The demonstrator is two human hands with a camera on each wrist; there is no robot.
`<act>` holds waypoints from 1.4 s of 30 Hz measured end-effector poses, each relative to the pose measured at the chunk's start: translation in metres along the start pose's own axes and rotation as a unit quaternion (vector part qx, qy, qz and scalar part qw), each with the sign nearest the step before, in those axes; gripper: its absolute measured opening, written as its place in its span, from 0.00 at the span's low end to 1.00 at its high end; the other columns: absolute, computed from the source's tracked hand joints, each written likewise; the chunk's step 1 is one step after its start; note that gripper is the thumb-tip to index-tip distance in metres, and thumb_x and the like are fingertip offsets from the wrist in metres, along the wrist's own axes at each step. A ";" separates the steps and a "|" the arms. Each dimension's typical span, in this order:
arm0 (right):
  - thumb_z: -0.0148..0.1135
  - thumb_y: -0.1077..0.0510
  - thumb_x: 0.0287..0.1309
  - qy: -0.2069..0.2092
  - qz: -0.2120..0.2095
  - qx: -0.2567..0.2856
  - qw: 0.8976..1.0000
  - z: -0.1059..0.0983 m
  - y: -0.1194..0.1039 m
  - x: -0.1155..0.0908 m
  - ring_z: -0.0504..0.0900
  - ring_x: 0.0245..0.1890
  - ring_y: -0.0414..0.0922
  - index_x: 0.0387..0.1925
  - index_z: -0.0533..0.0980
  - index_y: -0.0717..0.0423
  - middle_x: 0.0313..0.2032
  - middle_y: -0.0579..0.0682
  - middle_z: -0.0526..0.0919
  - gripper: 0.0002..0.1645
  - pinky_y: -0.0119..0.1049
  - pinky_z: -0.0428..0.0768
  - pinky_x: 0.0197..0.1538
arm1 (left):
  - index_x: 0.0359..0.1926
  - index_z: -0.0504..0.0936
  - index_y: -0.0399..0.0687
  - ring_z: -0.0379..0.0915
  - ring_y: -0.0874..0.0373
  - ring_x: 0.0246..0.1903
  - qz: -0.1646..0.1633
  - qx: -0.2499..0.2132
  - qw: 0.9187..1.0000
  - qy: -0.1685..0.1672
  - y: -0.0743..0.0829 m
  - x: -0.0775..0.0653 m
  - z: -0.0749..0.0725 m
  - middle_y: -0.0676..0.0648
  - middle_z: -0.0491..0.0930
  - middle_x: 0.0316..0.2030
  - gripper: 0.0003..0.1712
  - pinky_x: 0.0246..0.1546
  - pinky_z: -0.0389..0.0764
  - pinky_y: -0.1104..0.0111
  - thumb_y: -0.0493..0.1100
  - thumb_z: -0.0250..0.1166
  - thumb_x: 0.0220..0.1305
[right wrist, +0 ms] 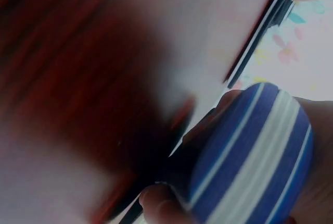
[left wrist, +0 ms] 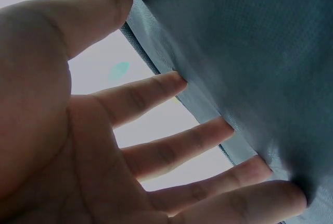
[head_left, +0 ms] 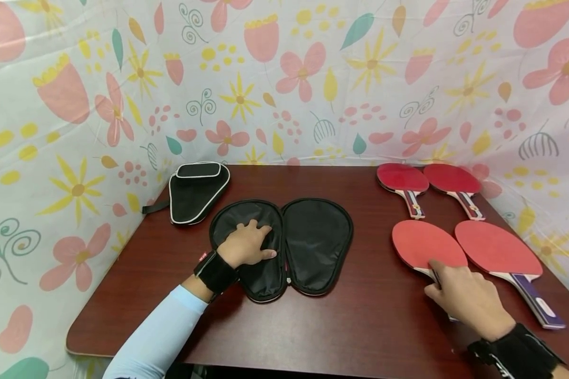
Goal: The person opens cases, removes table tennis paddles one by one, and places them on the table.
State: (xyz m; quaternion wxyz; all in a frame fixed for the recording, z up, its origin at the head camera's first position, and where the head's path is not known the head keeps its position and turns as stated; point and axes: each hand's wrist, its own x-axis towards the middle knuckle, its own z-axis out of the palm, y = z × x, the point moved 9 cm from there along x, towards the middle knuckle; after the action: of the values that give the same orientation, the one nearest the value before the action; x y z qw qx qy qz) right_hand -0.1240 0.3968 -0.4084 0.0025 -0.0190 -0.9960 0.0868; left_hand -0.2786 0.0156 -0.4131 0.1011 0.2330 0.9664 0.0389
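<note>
A black zip-around case (head_left: 317,247) lies spread wide on the table, its two halves side by side. My left hand (head_left: 246,245) rests on the left half with fingers spread. In the left wrist view, the fingertips of that hand (left wrist: 119,130) touch the dark fabric (left wrist: 250,52). At the right, my right hand (head_left: 474,300) grips the handle of a red table tennis paddle (head_left: 427,242), covering most of it. The right wrist view shows the blue-and-white striped handle end (right wrist: 255,156) in the hand. Beside it lies another red paddle (head_left: 498,245) with a purple handle.
Two more red paddles, one at the back (head_left: 403,178) and one to its right (head_left: 452,179), lie on the brown table (head_left: 322,337). A closed black case with white trim (head_left: 194,197) sits at the back left. Patterned cloth (head_left: 294,105) hangs behind.
</note>
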 end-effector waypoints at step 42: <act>0.71 0.45 0.59 0.012 -0.037 -0.083 0.996 -0.042 -0.038 0.032 0.80 0.28 0.59 0.61 0.74 0.65 0.38 0.66 0.83 0.37 0.57 0.77 0.23 | 0.76 0.67 0.51 0.62 0.27 0.67 0.002 0.007 1.000 0.000 -0.002 0.001 0.000 0.34 0.64 0.71 0.42 0.57 0.74 0.39 0.65 0.64 0.69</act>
State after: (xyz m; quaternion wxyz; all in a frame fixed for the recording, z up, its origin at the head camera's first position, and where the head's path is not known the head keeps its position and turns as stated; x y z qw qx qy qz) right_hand -0.1567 0.3677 -0.3606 0.0157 0.0162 -0.9997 0.0037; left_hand -0.2805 0.0147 -0.4140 0.0997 0.2355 0.9662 0.0322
